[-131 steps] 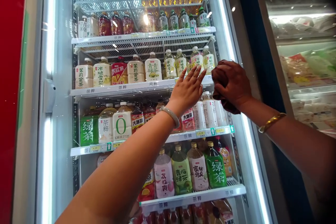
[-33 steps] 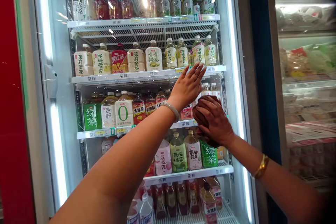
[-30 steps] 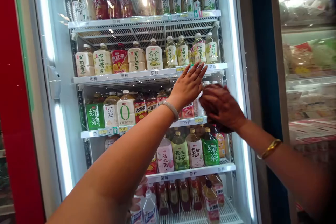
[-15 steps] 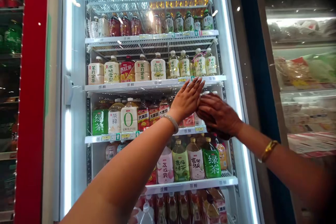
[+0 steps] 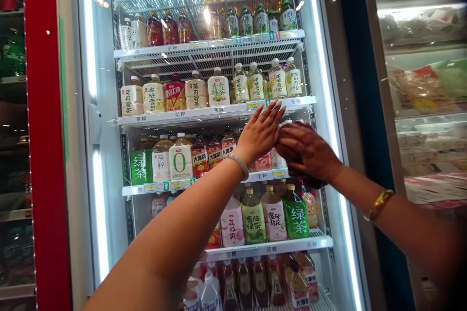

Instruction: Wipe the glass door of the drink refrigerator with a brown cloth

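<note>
My left hand [image 5: 260, 132], with a pale bangle [image 5: 239, 164] on the wrist, is raised against the glass door of a drinks fridge. Its fingers stretch upward, slightly apart, and hold nothing. Just right of it is my right hand [image 5: 306, 149], with a gold bracelet [image 5: 380, 204] on that arm. Its fingers are bent and pressed together near the left fingertips. Something dark shows beneath the right palm; whether it is a held thing or a reflection is unclear. Behind the glass, both hands cover part of a shelf of bottled drinks.
Several shelves carry bottles, among them pear drinks [image 5: 278, 80], a bottle with a green zero [image 5: 180, 160] and green tea [image 5: 296, 214]. A bright light strip [image 5: 330, 107] runs down the right side. Another fridge with packaged food [image 5: 419, 87] stands at right; a red panel [image 5: 45, 155] is at left.
The view has shifted and tilted slightly, so the upper shelves sit higher in the picture. Both hands stay side by side, and the left fingers look a little more spread.
</note>
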Demonstrator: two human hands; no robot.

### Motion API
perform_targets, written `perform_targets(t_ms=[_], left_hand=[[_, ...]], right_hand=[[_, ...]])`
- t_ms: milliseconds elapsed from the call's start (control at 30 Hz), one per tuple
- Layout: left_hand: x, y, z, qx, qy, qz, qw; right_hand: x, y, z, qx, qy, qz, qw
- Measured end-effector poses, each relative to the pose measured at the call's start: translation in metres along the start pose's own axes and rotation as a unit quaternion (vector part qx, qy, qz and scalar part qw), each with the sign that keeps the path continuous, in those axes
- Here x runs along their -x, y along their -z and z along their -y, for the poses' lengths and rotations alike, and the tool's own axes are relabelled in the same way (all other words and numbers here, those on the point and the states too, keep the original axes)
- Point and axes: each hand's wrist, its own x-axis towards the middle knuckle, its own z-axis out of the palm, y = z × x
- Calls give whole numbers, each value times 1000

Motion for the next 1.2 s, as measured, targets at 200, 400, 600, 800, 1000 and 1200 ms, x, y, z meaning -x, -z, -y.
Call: perform_targets(t_ms=[200,400,600,800,1000,1200], left_hand=[[6,-3,-10,22,63,-7,998],[19,-5,-24,34,83,-2,996],[36,-1,-39,40,66,35,996],[43,-3,-48,37,86,29,995],[57,-10,-60,45,99,23,994],[69,-15,-69,57,115,15,992]], right_hand=[[34,-8,5,51,-265,-155,950],[14,-1,21,-44,27,31,998],[53,0,-9,32,-223,-134,965],[61,-12,49,-4,-117,-23,993],[37,-2,16,-2,-155,-57,986],[77,-23,62,24,-240,-110,964]])
